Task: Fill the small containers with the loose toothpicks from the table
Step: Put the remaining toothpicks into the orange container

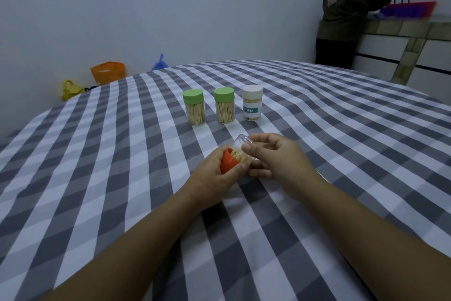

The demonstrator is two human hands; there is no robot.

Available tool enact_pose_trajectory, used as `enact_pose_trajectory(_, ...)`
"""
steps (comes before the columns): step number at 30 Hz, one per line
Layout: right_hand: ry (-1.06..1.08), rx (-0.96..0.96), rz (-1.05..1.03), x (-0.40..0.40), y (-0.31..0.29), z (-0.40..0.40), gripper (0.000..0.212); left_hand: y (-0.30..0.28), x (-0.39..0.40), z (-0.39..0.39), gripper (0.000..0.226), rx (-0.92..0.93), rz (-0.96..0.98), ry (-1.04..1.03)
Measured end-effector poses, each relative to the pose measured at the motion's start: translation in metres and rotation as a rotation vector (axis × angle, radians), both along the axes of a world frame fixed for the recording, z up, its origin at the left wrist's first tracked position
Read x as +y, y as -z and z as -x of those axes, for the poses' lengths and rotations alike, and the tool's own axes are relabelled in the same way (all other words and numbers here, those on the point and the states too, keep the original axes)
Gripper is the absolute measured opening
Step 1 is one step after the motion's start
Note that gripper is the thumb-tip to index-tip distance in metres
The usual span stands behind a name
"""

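Observation:
Just above the checked tablecloth (122,178), both hands hold one clear toothpick container (240,148), tilted and packed with toothpicks. My left hand (217,176) grips its orange lid (228,163) at the lower end. My right hand (275,156) pinches the clear body near its other end. Behind them three closed, filled containers stand upright in a row: two with green lids (194,110) (224,108) and one with a white lid (252,102) and a "toothpick" label. No loose toothpicks show on the cloth.
A person (351,12) stands at a counter (402,32) at the back right, beside a red and blue rack (412,9). Orange (108,72), yellow (69,89) and blue (159,64) bags lie by the wall beyond the table's far left edge.

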State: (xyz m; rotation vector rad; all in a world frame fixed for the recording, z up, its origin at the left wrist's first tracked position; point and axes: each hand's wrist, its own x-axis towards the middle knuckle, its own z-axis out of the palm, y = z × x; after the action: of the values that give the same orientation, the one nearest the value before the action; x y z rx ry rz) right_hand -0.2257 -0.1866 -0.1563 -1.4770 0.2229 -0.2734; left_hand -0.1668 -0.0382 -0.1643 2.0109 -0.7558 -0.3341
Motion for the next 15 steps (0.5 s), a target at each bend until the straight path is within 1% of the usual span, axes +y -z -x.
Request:
enact_pose_trajectory(4,-0.024,-0.010,0.000,-0.0009,0.0007,-0.0003,0.040,0.0019,-0.0009,0.0002,0.036,-0.006,0.037,-0.032)
enact_pose_trajectory(7,-0.041,-0.025,0.008,-0.0013,0.0015,0.0002,0.041,0.0022,0.0002,0.0003,0.032,0.006,0.065,-0.035)
enact_pose_trajectory(10,-0.047,-0.038,0.020,-0.0015,0.0008,0.0013,0.043,0.0017,0.0016,-0.0006,0.034,0.036,0.084,-0.021)
enact_pose_trajectory(13,-0.039,-0.063,0.080,-0.0009,0.0000,0.0017,0.033,0.0009,0.0033,-0.0021,0.043,0.080,0.101,-0.002)
enact_pose_trajectory(15,-0.028,-0.089,0.115,0.0008,-0.0014,0.0025,0.032,0.0016,0.0052,-0.0035,0.050,0.100,0.143,0.001)
